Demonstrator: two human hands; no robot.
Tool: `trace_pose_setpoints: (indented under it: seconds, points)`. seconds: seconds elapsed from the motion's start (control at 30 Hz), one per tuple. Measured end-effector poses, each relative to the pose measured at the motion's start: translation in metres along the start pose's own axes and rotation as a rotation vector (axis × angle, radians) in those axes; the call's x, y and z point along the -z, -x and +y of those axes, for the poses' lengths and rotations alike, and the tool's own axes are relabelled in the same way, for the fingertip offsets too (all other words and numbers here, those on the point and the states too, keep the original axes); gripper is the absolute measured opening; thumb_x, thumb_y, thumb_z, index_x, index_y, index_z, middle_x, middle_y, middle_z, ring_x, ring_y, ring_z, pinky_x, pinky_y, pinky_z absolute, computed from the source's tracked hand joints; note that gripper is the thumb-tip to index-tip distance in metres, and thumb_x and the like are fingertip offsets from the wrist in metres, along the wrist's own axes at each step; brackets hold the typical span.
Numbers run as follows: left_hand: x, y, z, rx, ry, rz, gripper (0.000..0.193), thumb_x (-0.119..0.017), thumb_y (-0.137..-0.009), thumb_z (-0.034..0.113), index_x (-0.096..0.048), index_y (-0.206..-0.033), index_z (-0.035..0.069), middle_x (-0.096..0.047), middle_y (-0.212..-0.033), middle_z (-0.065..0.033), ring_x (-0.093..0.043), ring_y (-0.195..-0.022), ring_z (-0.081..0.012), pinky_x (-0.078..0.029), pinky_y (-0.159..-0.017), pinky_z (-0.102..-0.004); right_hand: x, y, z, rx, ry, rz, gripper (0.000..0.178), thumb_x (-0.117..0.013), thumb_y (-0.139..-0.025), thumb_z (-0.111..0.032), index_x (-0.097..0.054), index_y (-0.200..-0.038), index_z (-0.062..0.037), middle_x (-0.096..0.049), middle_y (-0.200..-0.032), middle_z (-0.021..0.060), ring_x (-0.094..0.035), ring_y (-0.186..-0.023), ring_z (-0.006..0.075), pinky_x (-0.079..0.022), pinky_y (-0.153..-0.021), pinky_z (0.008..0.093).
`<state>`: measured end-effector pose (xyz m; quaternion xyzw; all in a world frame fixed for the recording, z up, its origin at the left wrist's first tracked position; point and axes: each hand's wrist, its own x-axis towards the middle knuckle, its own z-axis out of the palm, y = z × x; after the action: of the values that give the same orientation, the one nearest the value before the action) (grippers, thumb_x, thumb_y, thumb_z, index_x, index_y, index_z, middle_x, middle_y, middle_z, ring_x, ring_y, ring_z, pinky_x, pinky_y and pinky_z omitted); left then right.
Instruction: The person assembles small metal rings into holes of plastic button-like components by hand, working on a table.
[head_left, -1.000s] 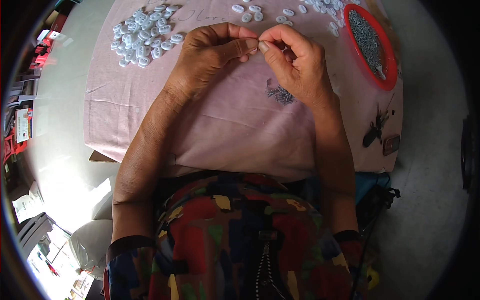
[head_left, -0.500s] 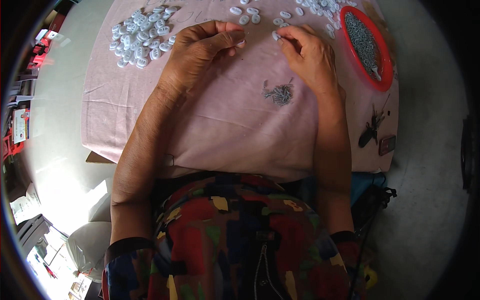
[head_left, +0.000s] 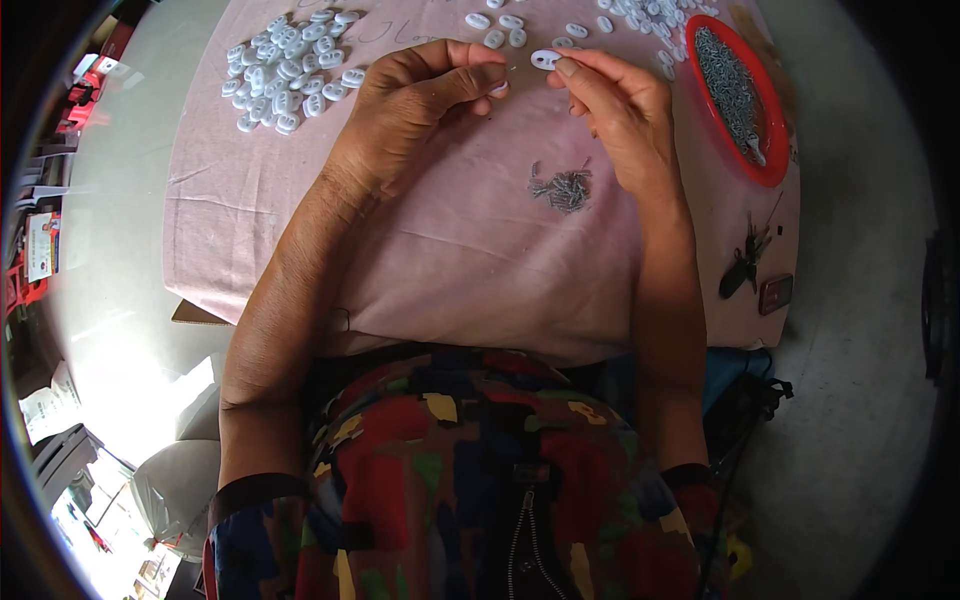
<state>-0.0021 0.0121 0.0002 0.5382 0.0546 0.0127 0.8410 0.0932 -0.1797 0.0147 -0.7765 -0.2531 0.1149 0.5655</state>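
White plastic piece (head_left: pixel 545 59) in right hand's (head_left: pixel 620 110) fingertip grip

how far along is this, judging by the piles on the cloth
Looks done: a heap of white oval pieces lies beside the left hand. In hand: the right hand pinches one white piece. Left: loose pieces, small metal pins and a full red tray.

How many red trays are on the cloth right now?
1: the red tray of small metal parts lies at the pink cloth's far right, beyond the right hand. Others may lie outside the view.
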Motion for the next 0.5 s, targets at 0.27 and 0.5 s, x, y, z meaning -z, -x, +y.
trace_pose_setpoints:
  seconds: [0.27,0.5]
  points:
    - [0.0,-0.001,-0.003,0.0,0.02,-0.032,0.022,-0.064,-0.094,0.016,-0.064,-0.112,0.003,-0.068,-0.096,-0.0031,-0.062,-0.086,-0.0088,-0.05,-0.085,-0.0227,-0.014,0.008,-0.015,0.037,-0.091,-0.058,0.025,-0.064,-0.091,-0.019,-0.07,-0.107,-0.0008,-0.068,-0.085,0.0015,-0.051,-0.068,0.0026,-0.037,-0.054,0.0173]
    - [0.002,-0.001,-0.004,0.0,0.049,-0.027,0.022,-0.066,-0.093,0.016,-0.065,-0.11,0.003,-0.068,-0.094,-0.0028,-0.062,-0.082,-0.0077,-0.05,-0.082,-0.0215,-0.01,0.006,-0.013,0.024,0.024,-0.104,0.024,-0.064,-0.091,-0.02,-0.069,-0.103,0.0004,-0.066,-0.081,0.0003,-0.05,-0.067,0.0027,-0.037,-0.053,0.0178]
